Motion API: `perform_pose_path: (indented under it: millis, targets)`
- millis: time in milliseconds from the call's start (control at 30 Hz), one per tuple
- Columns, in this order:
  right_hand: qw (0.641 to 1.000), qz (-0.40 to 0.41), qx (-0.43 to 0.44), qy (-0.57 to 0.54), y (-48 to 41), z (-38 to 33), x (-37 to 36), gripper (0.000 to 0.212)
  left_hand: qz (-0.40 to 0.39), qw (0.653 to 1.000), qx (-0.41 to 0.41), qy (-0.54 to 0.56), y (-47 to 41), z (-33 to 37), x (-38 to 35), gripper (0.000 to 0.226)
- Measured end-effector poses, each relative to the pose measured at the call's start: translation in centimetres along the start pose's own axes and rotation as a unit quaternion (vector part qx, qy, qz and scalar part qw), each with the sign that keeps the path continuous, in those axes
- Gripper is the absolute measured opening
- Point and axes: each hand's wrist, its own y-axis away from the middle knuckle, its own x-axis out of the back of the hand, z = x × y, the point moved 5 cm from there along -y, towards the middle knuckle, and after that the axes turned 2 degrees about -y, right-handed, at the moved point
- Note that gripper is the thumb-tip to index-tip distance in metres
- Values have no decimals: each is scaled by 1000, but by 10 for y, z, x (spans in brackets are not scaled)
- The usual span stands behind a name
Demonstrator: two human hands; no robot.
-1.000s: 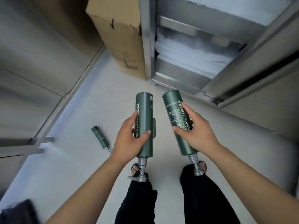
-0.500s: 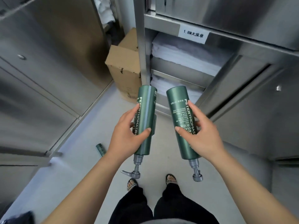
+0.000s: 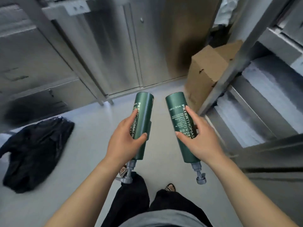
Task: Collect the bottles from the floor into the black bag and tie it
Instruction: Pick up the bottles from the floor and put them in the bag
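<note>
I hold two tall green pump bottles upside down, grey pumps pointing toward me. My left hand [image 3: 125,140] grips the left green bottle [image 3: 144,115] around its middle. My right hand [image 3: 197,141] grips the right green bottle [image 3: 177,112] the same way. The black bag [image 3: 34,149] lies crumpled on the pale floor at the left, well apart from both hands. No other bottle shows on the floor in this view.
Steel cabinet doors [image 3: 114,54] close off the far side. A cardboard box [image 3: 208,74] stands on the floor at the right, beside a metal rack [image 3: 229,71] with folded white linen [image 3: 246,118]. My legs and sandalled feet are below the bottles.
The view has swung to the left: the black bag has come into sight and the small bottle on the floor has left the frame. Both hands keep their bottles.
</note>
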Motion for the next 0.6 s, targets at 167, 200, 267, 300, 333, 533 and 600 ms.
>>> perform_pose_path:
  millis: [167,200,267,300,333,533,600]
  targets:
    - [986,-129,100,42,-14,-60,-75,79,96,990,103,-17,47,-61,55,78]
    - [981,-149,115,47,-15,-71,-89,79,116,986,120,-15,56,-72,66,78]
    - [971,-179,147,59,-15,-94,-118,79,152,977,148,-14,72,-94,84,77]
    - [966,-190,162,63,-14,-105,-132,80,167,973,161,-14,80,-105,93,77]
    - [961,-202,174,68,-13,-115,-146,80,181,968,173,-15,88,-117,102,77]
    - [939,-249,221,84,-1,-182,-237,81,217,952,214,-6,130,-196,161,77]
    - [934,-259,234,77,7,-206,-269,81,219,949,226,-8,144,-224,185,77]
